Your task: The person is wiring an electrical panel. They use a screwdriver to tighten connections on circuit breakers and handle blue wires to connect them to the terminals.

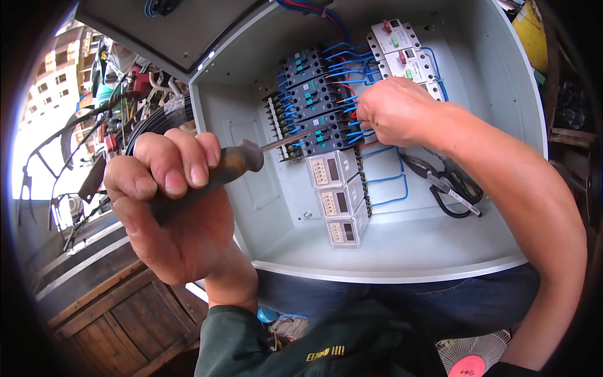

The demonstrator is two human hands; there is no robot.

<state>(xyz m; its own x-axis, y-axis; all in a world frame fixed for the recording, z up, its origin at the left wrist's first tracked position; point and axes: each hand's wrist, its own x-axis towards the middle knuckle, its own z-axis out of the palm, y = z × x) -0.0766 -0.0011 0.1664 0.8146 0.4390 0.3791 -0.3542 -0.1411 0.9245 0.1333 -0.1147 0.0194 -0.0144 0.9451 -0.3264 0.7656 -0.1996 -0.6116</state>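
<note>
Grey metal walls of an open box [389, 264] fill the middle of my view, its door [169, 31] hinged back at the far left. My left hand [188, 242] is on the left, its grip clamped around the dark handle of a screwdriver [227, 173]. The shaft slants right and away from me, toward the nearest of the black switch blocks [308, 97]; I cannot tell whether the tip touches it. Those blocks stand in a row running far to near.

My right hand [397, 112] reaches in from the right with fingers curled, just beside the ends of the blue wires [347, 70] right of the row. From where I sit, I cannot tell whether its grip is closed on a wire.

White breakers [402, 60] with red and green buttons sit at the far right. Three clear-covered timers [333, 169] continue the row on the near side. Black-handled scissors [440, 182] lie inside the box, just left of my right forearm.
</note>
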